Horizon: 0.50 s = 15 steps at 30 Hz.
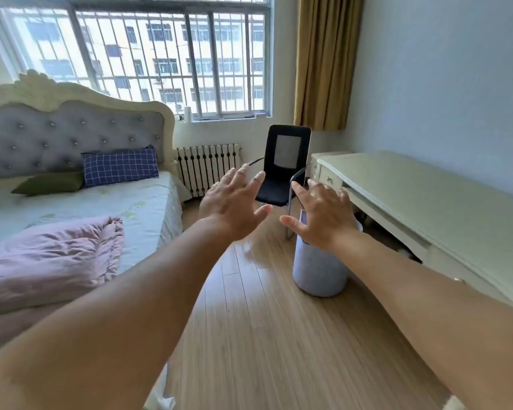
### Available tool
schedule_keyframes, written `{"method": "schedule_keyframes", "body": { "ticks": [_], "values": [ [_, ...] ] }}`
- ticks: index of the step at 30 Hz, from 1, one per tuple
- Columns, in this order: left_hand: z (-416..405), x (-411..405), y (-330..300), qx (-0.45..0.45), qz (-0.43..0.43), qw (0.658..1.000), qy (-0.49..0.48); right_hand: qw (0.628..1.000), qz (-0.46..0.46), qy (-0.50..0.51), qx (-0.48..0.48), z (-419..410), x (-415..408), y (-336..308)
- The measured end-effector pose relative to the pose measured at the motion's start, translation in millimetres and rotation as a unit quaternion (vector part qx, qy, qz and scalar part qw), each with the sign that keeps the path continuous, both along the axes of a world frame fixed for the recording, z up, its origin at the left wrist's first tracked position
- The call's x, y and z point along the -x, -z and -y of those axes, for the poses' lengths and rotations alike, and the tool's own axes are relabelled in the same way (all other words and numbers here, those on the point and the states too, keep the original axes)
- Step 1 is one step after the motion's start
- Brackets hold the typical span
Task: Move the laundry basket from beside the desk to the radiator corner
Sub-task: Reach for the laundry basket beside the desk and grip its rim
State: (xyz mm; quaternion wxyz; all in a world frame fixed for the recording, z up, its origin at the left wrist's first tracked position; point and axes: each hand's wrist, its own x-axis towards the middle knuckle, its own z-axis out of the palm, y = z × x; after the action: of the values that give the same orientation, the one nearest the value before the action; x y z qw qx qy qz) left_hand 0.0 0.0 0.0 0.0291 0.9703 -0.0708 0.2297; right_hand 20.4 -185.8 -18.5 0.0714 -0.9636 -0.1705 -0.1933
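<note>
A pale lavender round laundry basket [320, 269] stands on the wood floor beside the cream desk [421, 196]. My right hand [323, 216] is stretched out in front of the basket's top, fingers spread, holding nothing, and it hides the rim. My left hand [234, 207] reaches forward to the left of the basket, also spread and empty. The white radiator [208, 167] sits under the window at the back, between the bed and the chair.
A black chair [285, 170] stands just behind the basket, between it and the radiator corner. The bed [101, 208] with a pink quilt fills the left side. Wood floor [264, 335] runs between bed and desk. A mustard curtain [323, 60] hangs at the right of the window.
</note>
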Motion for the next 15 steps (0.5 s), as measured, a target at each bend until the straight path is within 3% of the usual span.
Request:
{"method": "schedule_keyframes", "body": {
  "ticks": [15],
  "values": [
    [78.1, -216.2, 100.0, 0.017, -0.107, 0.992, 0.065, 0.986, -0.137, 0.084, 0.05, 77.6, -184.8, 93.6]
  ]
}}
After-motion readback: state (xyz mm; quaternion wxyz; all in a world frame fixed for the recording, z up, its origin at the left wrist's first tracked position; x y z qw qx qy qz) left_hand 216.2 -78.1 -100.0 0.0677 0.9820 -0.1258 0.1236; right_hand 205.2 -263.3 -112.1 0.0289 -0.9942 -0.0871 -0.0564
